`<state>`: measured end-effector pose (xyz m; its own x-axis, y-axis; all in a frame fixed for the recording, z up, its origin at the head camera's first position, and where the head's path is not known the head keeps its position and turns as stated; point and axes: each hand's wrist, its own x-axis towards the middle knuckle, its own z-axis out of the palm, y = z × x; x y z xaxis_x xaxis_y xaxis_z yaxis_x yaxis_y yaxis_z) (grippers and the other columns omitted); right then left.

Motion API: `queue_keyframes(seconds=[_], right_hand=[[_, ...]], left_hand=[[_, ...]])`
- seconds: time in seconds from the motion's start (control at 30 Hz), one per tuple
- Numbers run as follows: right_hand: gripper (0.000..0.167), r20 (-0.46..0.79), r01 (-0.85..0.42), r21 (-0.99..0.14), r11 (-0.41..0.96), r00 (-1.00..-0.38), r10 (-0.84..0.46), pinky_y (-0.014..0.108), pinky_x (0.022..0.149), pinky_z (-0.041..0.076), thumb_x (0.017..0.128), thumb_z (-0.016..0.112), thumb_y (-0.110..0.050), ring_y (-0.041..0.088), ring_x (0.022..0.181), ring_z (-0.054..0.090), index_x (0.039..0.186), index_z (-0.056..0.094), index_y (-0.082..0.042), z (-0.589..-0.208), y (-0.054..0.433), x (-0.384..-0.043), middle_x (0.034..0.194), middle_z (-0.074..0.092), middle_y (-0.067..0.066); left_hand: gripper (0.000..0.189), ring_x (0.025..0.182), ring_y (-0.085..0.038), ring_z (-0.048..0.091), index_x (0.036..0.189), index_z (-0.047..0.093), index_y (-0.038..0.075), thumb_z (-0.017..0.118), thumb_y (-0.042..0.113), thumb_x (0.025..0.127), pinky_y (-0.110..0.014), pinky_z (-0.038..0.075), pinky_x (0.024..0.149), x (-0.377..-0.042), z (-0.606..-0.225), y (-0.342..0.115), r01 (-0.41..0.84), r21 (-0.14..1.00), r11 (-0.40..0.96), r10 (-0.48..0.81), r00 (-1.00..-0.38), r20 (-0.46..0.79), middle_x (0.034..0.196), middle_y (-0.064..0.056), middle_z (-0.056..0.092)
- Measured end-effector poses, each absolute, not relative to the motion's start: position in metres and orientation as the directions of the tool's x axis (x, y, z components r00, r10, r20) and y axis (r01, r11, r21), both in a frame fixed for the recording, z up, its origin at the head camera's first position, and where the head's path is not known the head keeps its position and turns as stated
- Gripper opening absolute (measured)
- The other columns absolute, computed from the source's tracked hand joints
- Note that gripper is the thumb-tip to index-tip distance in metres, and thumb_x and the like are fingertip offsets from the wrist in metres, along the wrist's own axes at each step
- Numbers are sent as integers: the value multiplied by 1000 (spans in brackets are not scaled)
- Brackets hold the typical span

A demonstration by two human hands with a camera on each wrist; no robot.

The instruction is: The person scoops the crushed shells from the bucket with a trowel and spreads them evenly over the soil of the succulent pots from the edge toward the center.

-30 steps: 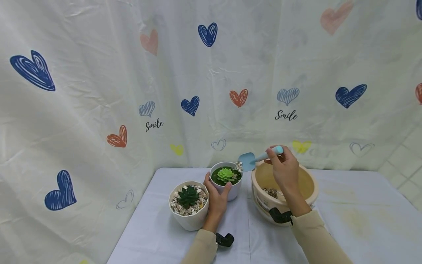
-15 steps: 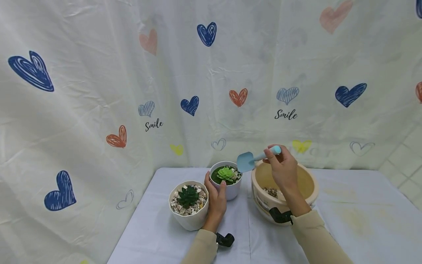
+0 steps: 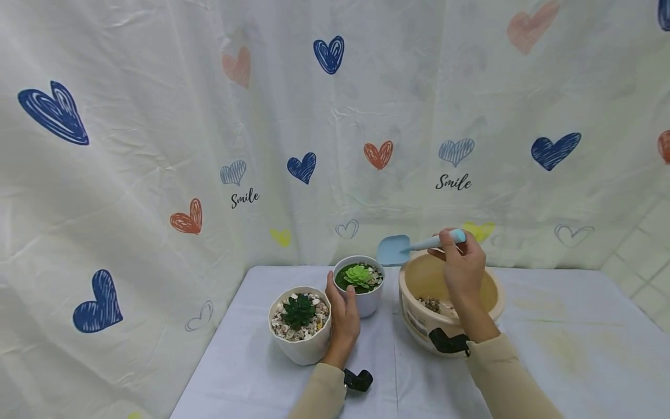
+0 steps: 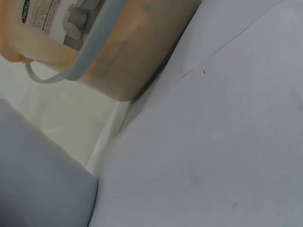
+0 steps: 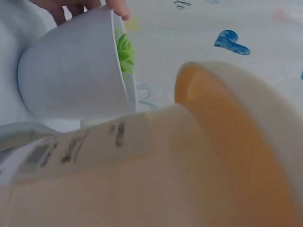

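Observation:
My right hand (image 3: 463, 267) grips the handle of a light blue toy-sized trowel (image 3: 394, 250), its blade level with the left rim of a large beige bucket (image 3: 419, 314) and close to a small white flowerpot (image 3: 369, 304). No pebbles show on the blade. My left hand (image 3: 344, 317) holds the small flowerpot by its left side; in the right wrist view, fingers (image 5: 118, 7) lie along its wall and rim. Inside that pot are a light green succulent (image 3: 358, 276), dark green moss and pebbles along the right side.
A larger white pot (image 3: 300, 349) with a dark green succulent (image 3: 299, 312) and pebbles stands left of my left hand. Pebbles (image 3: 430, 304) lie in the bucket. A white cloth covers the table (image 3: 555, 372); a heart-print curtain (image 3: 408, 105) hangs behind.
Pebbles have dropped from the trowel into the small flowerpot. The trowel has then lifted and turned flatter, as my right hand moved slightly right. My left hand stays at the pot.

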<state>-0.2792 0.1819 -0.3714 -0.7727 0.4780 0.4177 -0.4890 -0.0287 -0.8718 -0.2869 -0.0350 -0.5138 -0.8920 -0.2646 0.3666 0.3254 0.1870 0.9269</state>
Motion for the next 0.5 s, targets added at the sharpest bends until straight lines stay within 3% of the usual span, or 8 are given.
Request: queue_keyframes(seconds=[0.2,0.33,0.43,0.5], right_hand=[[29,302,-444,-875,-194,-813,498,25,70,61,96,71,-23,12,85,75,107,65,3,-362,207,-259,98,71,6],[24,223,-406,-874,-267,-824,521,25,71,61,95,72,-20,12,83,75,106,65,1,-353,230,-243,100,67,5],[23,212,-393,-882,-260,-824,525,23,70,60,94,73,-19,10,80,75,107,67,-1,-350,248,-233,99,68,3],[23,232,-372,-906,-201,-835,498,22,69,60,94,73,-20,8,79,75,108,68,-2,-350,258,-227,97,69,1]], left_hand=[[79,155,-37,22,163,19,12,60,33,99,-60,26,121,-283,-507,-30,321,908,268,-311,-864,397,168,-19,19],[84,158,-40,12,162,22,10,65,37,95,-65,24,119,-275,-493,-24,341,858,384,-303,-831,466,171,-19,10],[84,158,-38,9,161,25,12,67,35,93,-66,22,119,-267,-482,-17,385,804,453,-272,-799,537,171,-16,12],[79,156,-34,17,159,31,13,68,31,91,-64,24,119,-262,-475,-12,446,756,479,-236,-764,601,168,-14,22]])
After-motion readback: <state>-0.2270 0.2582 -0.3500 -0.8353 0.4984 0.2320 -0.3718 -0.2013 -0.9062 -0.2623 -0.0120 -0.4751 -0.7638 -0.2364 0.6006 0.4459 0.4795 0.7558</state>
